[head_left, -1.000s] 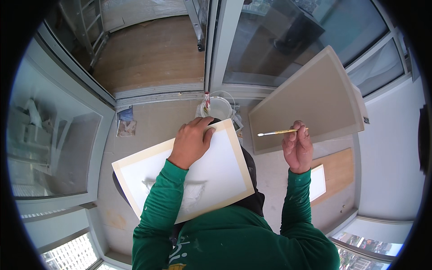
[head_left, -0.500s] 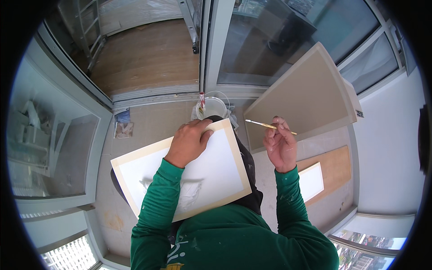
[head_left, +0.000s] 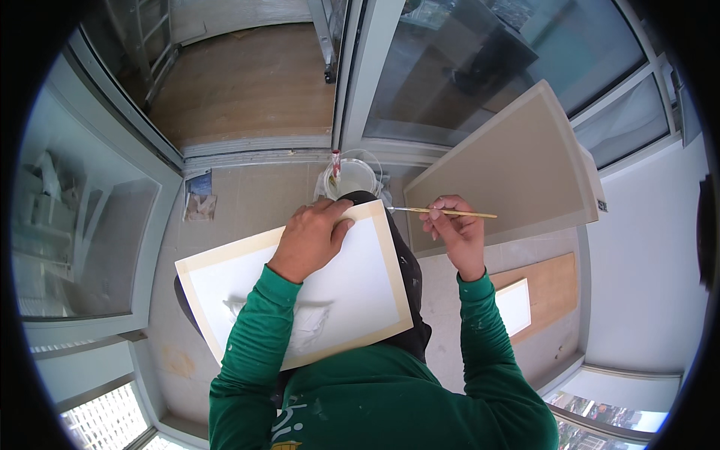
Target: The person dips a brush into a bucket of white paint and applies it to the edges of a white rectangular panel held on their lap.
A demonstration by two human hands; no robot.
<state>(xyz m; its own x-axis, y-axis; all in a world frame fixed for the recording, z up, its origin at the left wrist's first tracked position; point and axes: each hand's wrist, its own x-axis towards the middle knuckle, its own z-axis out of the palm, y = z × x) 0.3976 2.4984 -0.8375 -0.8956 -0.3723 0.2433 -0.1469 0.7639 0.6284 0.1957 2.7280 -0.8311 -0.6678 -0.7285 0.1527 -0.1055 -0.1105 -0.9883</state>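
Observation:
Across my lap lies a white panel [head_left: 367,262] with a cream border, tilted with its right end farther away. My left hand [head_left: 311,236] holds it by its far edge, the thumb on the white face. A crumpled white cloth [head_left: 309,321] sits on the panel, partly hidden by my left sleeve. To the right of the panel, my right hand [head_left: 457,229] pinches a thin paintbrush [head_left: 450,213] with a yellowish handle. The brush is about level, its tip pointing left, close to the panel's upper right corner; whether it touches is hard to tell.
Beyond my knees stands a white bucket [head_left: 358,176] with a red-handled brush [head_left: 335,166] in it. A large beige panel [head_left: 510,165] leans at the right. On the floor there, a brown board [head_left: 555,289] bears a small white panel [head_left: 514,307]. Glass doors surround me.
My right hand has turned over and moved slightly left, bringing the brush tip left and down toward the panel's edge. My left hand keeps its place on the panel. The view has shifted slightly.

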